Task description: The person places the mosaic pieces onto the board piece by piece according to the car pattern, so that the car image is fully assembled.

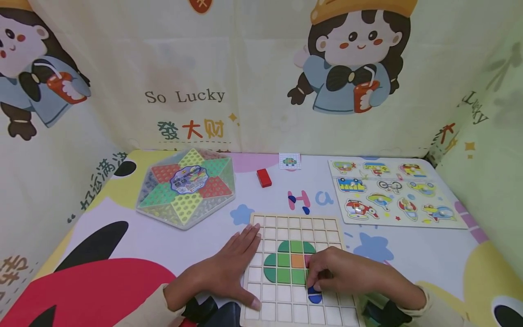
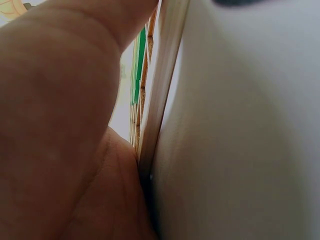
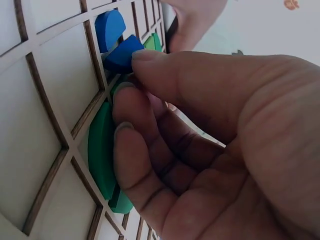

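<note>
A wooden grid board (image 1: 267, 312) lies in front of me. Green pieces (image 1: 283, 275), an orange square (image 1: 297, 261) and a partly covered magenta piece (image 1: 308, 260) form a rounded shape in its cells. My left hand (image 1: 224, 270) rests along the board's left edge, fingers extended and thumb apart. Over the lower right of the shape, my right hand (image 1: 347, 270) pinches a blue piece (image 3: 125, 54) with the thumb; it sits tilted in the right wrist view. Beside it, another blue piece with a curved side (image 3: 109, 30) lies in a cell. The left wrist view shows mostly palm and board edge (image 2: 162, 85).
Behind the board lie two dark blue pieces (image 1: 306, 210), a small red box (image 1: 264, 178) and a picture card (image 1: 289, 161). A hexagonal Chinese checkers box (image 1: 159, 200) stands at the left, a vehicle puzzle board (image 1: 392, 217) at the right. A printed cloth (image 1: 261, 122) hangs behind.
</note>
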`<state>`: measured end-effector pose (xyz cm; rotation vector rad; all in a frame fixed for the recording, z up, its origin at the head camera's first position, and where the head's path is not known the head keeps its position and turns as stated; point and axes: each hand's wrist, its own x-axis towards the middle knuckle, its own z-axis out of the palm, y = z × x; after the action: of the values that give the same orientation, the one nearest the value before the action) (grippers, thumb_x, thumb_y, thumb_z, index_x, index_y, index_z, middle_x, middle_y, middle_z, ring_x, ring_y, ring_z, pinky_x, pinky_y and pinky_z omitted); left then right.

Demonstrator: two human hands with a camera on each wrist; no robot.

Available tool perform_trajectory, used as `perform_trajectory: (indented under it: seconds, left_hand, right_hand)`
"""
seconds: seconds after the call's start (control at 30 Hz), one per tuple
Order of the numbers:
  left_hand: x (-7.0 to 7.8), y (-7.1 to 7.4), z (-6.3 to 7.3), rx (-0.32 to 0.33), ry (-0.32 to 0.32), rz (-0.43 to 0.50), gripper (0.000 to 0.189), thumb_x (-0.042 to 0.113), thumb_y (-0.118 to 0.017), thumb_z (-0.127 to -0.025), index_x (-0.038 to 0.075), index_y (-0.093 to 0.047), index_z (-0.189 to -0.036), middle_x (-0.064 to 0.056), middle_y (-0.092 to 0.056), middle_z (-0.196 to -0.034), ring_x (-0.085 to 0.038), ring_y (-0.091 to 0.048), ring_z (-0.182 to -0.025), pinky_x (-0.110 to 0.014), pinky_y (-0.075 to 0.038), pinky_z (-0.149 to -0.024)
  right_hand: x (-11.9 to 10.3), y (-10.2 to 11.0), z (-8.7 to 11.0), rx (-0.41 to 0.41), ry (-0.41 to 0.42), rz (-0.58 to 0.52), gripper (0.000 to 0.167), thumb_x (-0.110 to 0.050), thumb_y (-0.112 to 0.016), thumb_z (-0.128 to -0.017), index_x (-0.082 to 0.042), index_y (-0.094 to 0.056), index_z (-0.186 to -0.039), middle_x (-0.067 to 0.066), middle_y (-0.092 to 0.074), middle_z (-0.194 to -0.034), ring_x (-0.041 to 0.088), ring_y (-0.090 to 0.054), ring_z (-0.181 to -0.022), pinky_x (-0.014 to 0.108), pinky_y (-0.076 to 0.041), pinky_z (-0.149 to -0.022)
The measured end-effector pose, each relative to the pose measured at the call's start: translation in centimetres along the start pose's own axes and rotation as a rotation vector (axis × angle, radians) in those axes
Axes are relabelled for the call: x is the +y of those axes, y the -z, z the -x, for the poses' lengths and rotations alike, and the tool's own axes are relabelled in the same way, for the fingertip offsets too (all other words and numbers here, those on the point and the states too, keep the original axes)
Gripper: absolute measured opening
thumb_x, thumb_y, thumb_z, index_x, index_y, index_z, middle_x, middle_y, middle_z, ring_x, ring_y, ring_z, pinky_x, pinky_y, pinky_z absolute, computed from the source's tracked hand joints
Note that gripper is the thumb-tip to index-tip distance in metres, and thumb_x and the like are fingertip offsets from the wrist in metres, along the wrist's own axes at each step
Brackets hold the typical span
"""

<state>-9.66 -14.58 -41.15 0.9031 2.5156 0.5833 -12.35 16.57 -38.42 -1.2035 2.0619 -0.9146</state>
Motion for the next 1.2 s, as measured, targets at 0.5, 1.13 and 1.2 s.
perform_trajectory:
  seconds: [0.5,1.13,1.2]
  left_hand:
    - [0.0,-0.1,-0.2,-0.003,0.007,-0.005,0.127,0.077,-0.065,-0.068,0.007,-0.007,-0.157,-0.003,0.011,-0.163,-0.019,0.016,-0.146,-0.05,0.0,-0.116]
    - [-0.1,-0.1,-0.1,-0.01,0.003,0.01,0.126,0.076,-0.066,-0.069,0.007,-0.007,-0.157,-0.002,0.01,-0.163,-0.021,0.014,-0.146,-0.051,-0.001,-0.116]
    - [-0.1,-0.1,0.0,-0.009,0.003,0.002,0.126,0.076,-0.066,-0.069,0.007,-0.007,-0.157,-0.003,0.01,-0.163,-0.021,0.014,-0.146,-0.051,-0.001,-0.116]
  right_hand:
    - [-0.2,0.1,-0.2,0.058,-0.009,0.094,0.018,-0.004,-0.069,-0.089,-0.021,-0.075,-0.093,-0.017,-0.061,-0.087,0.0,-0.053,-0.081,0.02,-0.049,-0.071]
    - [2.1,3.1,-1.9,0.313,-0.059,0.097,0.013,-0.005,-0.07,-0.09,-0.012,-0.076,-0.098,-0.009,-0.066,-0.092,0.009,-0.055,-0.077,0.023,-0.05,-0.065]
    - [2.6,3.6,-2.1,0.357,-0.088,0.103,0.013,-0.005,-0.07,-0.089,-0.011,-0.076,-0.1,-0.007,-0.067,-0.092,0.011,-0.055,-0.075,0.022,-0.049,-0.065]
